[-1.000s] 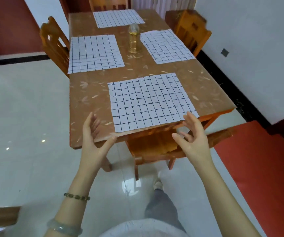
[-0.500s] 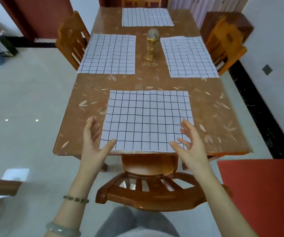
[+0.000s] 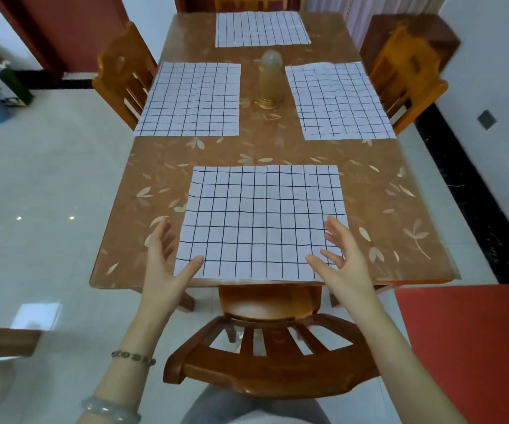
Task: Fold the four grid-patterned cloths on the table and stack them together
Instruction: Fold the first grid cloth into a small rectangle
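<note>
— Four cloths, where?
— Flat on the table; nearest cloth at the near edge, unfolded.
— Hands?
— Left hand and right hand both spread, grasping nothing; each hovers over a near corner of that cloth.

The worktop is glossy brown, printed with pale leaf sprigs. Four cloths are white with a dark grid: one at the near edge, one at the left edge, one at the right edge and one at the far edge. A golden-amber bottle stands mid-worktop. The chairs are orange-brown wood. The floor is glossy cream tile, with a red mat.
</note>
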### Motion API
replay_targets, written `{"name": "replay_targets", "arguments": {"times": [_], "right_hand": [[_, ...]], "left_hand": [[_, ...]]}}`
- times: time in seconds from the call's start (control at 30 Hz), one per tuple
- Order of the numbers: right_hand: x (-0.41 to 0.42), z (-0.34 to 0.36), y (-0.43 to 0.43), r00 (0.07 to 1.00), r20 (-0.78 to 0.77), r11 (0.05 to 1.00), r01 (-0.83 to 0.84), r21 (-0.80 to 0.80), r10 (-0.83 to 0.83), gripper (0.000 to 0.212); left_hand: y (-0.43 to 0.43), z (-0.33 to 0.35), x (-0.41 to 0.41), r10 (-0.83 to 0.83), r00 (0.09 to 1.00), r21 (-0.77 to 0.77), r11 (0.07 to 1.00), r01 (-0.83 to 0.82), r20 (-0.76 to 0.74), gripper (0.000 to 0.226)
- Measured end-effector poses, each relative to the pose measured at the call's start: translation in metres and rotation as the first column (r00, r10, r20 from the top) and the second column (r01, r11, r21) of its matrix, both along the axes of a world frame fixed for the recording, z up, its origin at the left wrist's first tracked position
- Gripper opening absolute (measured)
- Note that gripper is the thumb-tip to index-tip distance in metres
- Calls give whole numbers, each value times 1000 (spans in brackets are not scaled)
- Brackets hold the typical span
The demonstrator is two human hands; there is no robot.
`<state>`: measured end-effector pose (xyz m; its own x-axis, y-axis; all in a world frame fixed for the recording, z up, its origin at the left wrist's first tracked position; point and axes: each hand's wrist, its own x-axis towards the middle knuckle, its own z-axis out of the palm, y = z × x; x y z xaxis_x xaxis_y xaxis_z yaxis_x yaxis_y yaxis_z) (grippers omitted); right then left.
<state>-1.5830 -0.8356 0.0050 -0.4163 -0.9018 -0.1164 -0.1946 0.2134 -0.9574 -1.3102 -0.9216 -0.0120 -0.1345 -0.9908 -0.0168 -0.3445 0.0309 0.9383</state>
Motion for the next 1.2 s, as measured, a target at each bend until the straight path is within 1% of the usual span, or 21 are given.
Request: {"name": "replay_targets", "arguments": {"times": [0.13, 0.3, 0.4, 0.47, 0.5, 0.57, 0.63, 0.67, 0.73, 0.77, 0.8, 0.87, 0.9, 0.97, 1.07, 1.13, 1.2], "right_hand": [[-10, -6, -15, 1000, -6, 1000, 28, 4, -28, 67], [-34, -22, -53, 994, -33, 995, 102, 13, -102, 58], [-52, -40, -84, 988, -37, 985, 154, 72, -152, 51], [-69, -55, -105, 983, -51, 979, 181, 89, -177, 43], [-78, -61, -115, 980, -60, 977, 192, 94, -187, 40], [-95, -72, -133, 975, -79, 968, 215, 128, -206, 33], [-115, -84, -153, 967, -103, 953, 250, 171, -235, 28], [-124, -90, -161, 961, -105, 944, 271, 189, -255, 27], [-145, -104, -183, 951, -101, 924, 308, 227, -293, 26], [-155, -111, -193, 946, -109, 913, 324, 249, -306, 26], [-164, -118, -202, 942, -126, 903, 335, 269, -311, 26], [-181, -129, -220, 941, -156, 896, 334, 292, -300, 26], [-188, -134, -229, 943, -171, 899, 326, 294, -286, 26], [-201, -142, -246, 944, -208, 904, 311, 294, -257, 27], [-213, -155, -264, 940, -256, 902, 300, 312, -224, 29], [-222, -165, -274, 944, -295, 909, 246, 337, -147, 39], [-231, -171, -281, 928, -370, 909, 185, 374, -37, 47]], "left_hand": [[-22, -9, 0, -30, 999, 31, 999, 29, 39, 87], [-77, -24, -1, -112, 986, 78, 992, 103, 126, 77], [-119, -37, -5, -158, 959, 97, 986, 138, 236, 71], [-148, -43, -13, -198, 916, 78, 980, 182, 349, 60], [-164, -47, -18, -217, 888, 95, 976, 196, 406, 55], [-192, -55, -27, -216, 857, 169, 974, 154, 467, 51], [-218, -65, -37, -179, 856, 218, 973, 81, 484, 49], [-227, -70, -40, -156, 869, 235, 971, 48, 470, 41], [-250, -84, -44, -110, 877, 255, 967, -14, 468, 17], [-261, -90, -45, -101, 871, 275, 961, -40, 480, 13], [-270, -95, -46, -96, 866, 290, 955, -59, 491, 14], [-288, -108, -47, -88, 845, 278, 958, -74, 527, 33], [-295, -113, -49, -86, 835, 267, 961, -74, 543, 37], [-307, -124, -53, -99, 813, 246, 968, -56, 574, 36], [-320, -139, -53, -121, 747, 206, 978, -22, 654, 33], [-330, -150, -50, -112, 705, 169, 985, -11, 700, 31], [-336, -154, -49, -93, 700, 140, 990, -9, 708, 28]]}}
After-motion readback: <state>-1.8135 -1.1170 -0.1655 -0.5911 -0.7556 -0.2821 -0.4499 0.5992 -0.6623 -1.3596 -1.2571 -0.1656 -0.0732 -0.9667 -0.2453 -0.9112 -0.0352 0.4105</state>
